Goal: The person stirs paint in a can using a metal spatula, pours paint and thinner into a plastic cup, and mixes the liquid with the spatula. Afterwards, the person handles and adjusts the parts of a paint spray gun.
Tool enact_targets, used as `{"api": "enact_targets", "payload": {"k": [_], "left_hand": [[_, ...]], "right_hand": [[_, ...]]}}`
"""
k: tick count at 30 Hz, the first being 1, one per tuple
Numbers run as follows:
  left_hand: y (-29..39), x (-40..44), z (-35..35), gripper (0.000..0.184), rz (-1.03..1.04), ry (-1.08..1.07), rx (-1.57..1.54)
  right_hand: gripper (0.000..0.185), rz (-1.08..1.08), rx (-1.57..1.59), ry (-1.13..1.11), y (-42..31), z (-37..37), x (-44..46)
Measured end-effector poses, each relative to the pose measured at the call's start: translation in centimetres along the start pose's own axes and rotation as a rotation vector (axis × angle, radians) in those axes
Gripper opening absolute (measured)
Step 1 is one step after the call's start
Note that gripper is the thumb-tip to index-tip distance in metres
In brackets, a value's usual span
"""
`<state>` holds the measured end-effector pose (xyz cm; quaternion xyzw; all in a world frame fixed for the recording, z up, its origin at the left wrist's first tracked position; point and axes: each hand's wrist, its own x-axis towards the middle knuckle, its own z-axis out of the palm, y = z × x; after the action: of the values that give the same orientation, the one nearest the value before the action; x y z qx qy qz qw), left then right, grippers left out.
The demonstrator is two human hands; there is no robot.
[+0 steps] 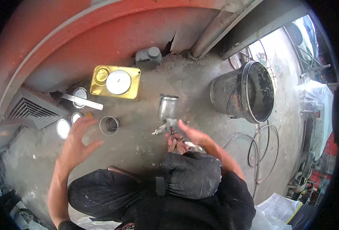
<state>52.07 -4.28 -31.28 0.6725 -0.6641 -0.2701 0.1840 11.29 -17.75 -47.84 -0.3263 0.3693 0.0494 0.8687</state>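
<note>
My right hand (pixel 194 135) is wrapped round the handle of a spray gun (pixel 169 124), whose silver metal cup (pixel 168 107) sits uppermost. The gun is held above my knee and foot, its nozzle toward the left. Out to the left, my left hand (pixel 80 142) is raised with thumb and fingers apart, holding nothing. Close to its fingertips are a small can (pixel 76 117), partly hidden by the hand, and a white-topped can (pixel 63 128). An open cup (pixel 105 131) with dark contents stands right of that hand. A flat pale strip (pixel 83 101) lies across another can (pixel 80 93).
A gold rectangular tin (pixel 96 90) with a white round disc (pixel 118 82) on top stands ahead. Behind it is a grey jug (pixel 148 58) by the red wall. A large stained bucket (pixel 227 90) and a looped hose (pixel 249 155) are at right. Papers (pixel 278 209) lie lower right.
</note>
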Motion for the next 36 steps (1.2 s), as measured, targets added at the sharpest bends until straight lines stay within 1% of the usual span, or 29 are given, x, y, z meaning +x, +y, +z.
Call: {"api": "enact_targets", "payload": {"k": [1, 2, 3, 5, 6, 8, 11, 12, 14, 17, 20, 23, 25, 26, 27, 29, 30, 31, 32, 34, 35, 36], "left_hand": [[0.0, -1.1, -0.2, 0.063, 0.001, -0.052, -0.006], [0.0, -1.9, -0.2, 0.062, 0.002, -0.103, -0.011], [0.1, -2.6, 0.1, 0.062, -0.01, -0.103, -0.055], [0.2, -3.5, 1.0, 0.062, -0.031, -0.099, -0.146], [0.4, -3.6, 1.0, 0.062, -0.049, -0.102, -0.167], [0.7, -3.7, 0.6, 0.061, -0.084, -0.11, -0.208], [0.5, -4.2, 0.2, 0.059, -0.02, -0.032, -0.167], [0.3, -4.5, 0.2, 0.059, -0.033, -0.037, -0.18], [0.0, -4.2, -0.1, 0.058, -0.049, -0.066, -0.195], [-0.6, -3.9, 0.3, 0.058, -0.007, -0.072, -0.19], [-0.5, -3.5, 0.2, 0.058, 0.003, -0.091, -0.177], [-0.8, -3.5, 0.2, 0.058, 0.017, -0.066, -0.195], [-1.0, -3.6, 0.1, 0.057, 0.008, -0.072, -0.187], [-1.0, -3.6, 0.1, 0.057, 0.005, -0.078, -0.183], [-1.0, -3.6, 0.2, 0.057, 0.007, -0.084, -0.184], [-1.0, -3.4, 0.9, 0.056, 0.013, -0.098, -0.182], [-0.8, -3.1, 1.5, 0.053, 0.045, -0.128, -0.251], [-0.4, -2.6, 2.5, 0.05, 0.072, -0.154, -0.319], [0.1, -2.2, 3.3, 0.047, 0.093, -0.173, -0.384], [1.9, -0.8, 4.4, 0.036, 0.166, -0.279, -0.476], [2.6, -0.1, 5.4, 0.032, 0.215, -0.297, -0.509], [3.5, 0.7, 6.3, 0.029, 0.268, -0.315, -0.543]], "right_hand": [[0.074, 0.003, 0.085, 0.017, -2.0, -0.2, -0.3], [0.074, -0.013, 0.092, 0.033, -3.9, -0.7, -0.2], [0.073, -0.028, 0.099, 0.049, -5.8, -1.2, 0.0], [0.071, -0.097, -0.05, 0.079, -9.9, -2.5, 0.8], [0.072, -0.125, -0.041, -0.037, -10.6, -4.7, 1.8], [0.074, -0.081, 0.064, -0.196, -10.9, -7.1, 2.8], [0.076, -0.08, -0.07, 0.132, -9.5, -2.5, 1.6], [0.068, -0.102, -0.084, 0.02, -6.7, -3.2, 1.6], [0.049, -0.135, -0.324, 0.032, -3.9, -3.8, 1.8], [0.043, -0.198, -0.444, 0.174, -3.7, -0.3, 0.2], [0.035, -0.381, -0.347, 0.308, -3.3, 2.5, -1.8], [0.045, -0.449, -0.328, 0.59, -3.5, 4.9, -4.0], [0.057, -0.522, -0.119, 0.586, -4.2, 5.5, -6.0], [0.063, -0.557, -0.012, 0.584, -4.5, 5.7, -6.9], [0.082, -0.567, -0.03, 0.65, -4.9, 5.8, -7.2], [0.081, -0.62, -0.021, 0.558, -5.8, 6.0, -8.4], [0.081, -0.646, -0.016, 0.506, -6.3, 6.4, -8.7], [0.087, -0.67, -0.048, 0.509, -6.7, 7.2, -8.8], [0.089, -0.669, -0.088, 0.498, -7.2, 7.7, -9.0], [0.092, -0.664, -0.164, 0.466, -8.2, 8.9, -9.1], [0.093, -0.701, -0.243, 0.459, -9.2, 10.3, -9.2], [0.093, -0.696, -0.271, 0.395, -10.0, 11.1, -9.2]]}}
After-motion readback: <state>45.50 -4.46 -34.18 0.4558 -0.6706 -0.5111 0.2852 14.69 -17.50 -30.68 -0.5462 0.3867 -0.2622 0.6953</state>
